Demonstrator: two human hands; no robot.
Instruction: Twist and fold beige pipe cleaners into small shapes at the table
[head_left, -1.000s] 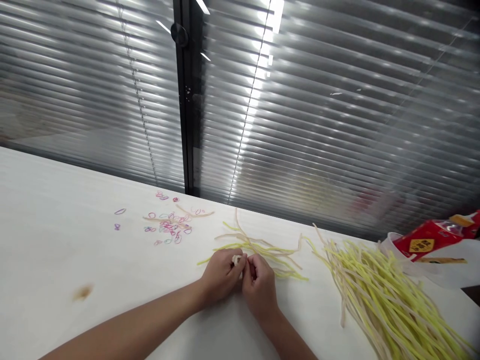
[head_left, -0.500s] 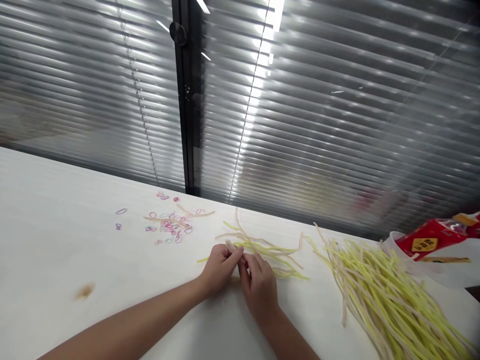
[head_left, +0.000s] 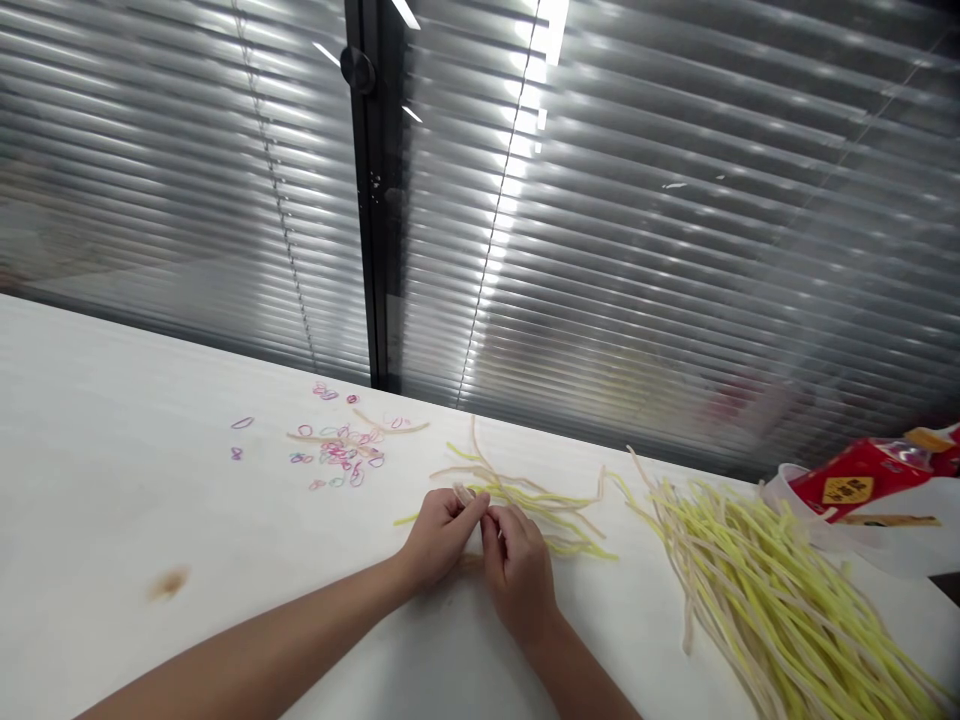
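Note:
My left hand (head_left: 439, 538) and my right hand (head_left: 517, 565) meet on the white table (head_left: 112, 500), fingers pinched together on the end of a pale strand (head_left: 463, 492) from a small bunch of yellow and beige strands (head_left: 540, 500). The bunch lies just beyond my fingers, spreading to the right. Scattered small coloured rubber bands (head_left: 337, 450) lie to the upper left of my hands.
A big heap of yellow and beige strands (head_left: 765, 590) covers the table at the right. A red packet on white plastic (head_left: 862, 480) sits at the far right. Closed blinds behind glass and a black frame post (head_left: 371, 200) run along the table's far edge.
The pale strand end has come up a little above my left fingers, and my right hand has shifted slightly toward me. The rest has not moved.

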